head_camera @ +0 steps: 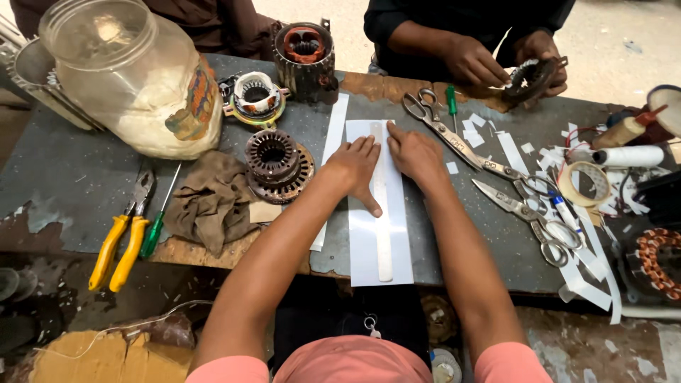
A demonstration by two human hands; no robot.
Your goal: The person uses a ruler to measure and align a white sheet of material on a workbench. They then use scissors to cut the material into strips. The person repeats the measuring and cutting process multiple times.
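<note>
Both hands lie flat on the white sheet (pixel 369 245) at mid-table, near edge. Left hand (pixel 355 167) open, fingers spread, index along the left side of the metal ruler (pixel 381 213) running down the sheet. Right hand (pixel 415 152) open too, palm down by the ruler's far end, gripping nothing. Looks like the pin-the-ruler step, for marking or creasing. Next move would need steady pressure so the ruler doesn't slip. Scissors (pixel 464 149) lie right; another person's hands (pixel 472 60) hold a motor part far right.
</note>
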